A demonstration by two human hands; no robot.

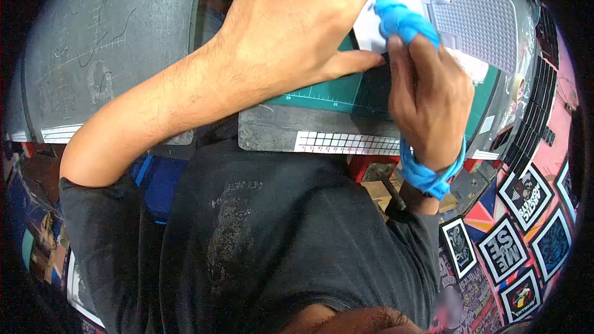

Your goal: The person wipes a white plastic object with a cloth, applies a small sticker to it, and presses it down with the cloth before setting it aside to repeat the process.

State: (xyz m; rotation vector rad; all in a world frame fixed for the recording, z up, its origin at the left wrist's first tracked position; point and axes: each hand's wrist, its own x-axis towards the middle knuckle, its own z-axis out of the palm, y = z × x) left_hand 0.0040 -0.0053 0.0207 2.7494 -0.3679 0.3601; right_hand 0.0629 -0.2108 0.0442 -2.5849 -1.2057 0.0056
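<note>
A white, flat plastic panel (pixel 371 36) with rounded corners lies on the green cutting mat (pixel 315 98). Hinged to its right side is a pale translucent flap (pixel 479 28) with a grid of small bumps. My left hand (pixel 297 21) grips the panel's left side, the thumb at its near edge; some fingers are cut off by the top of the view. Pinched in the fingers of my right hand (pixel 430 89) is a bunched, twisted blue cloth (pixel 402 20), pressed against the panel and slightly blurred. Another blue band (pixel 427 176) wraps my right wrist.
A dark grey work surface (pixel 142 18) with loose threads lies at left. A white grid ruler strip (pixel 346 142) runs along the near edge. Clear plastic wrapping (pixel 525 31) lies beyond the flap. Framed prints (pixel 502 250) stand at lower right.
</note>
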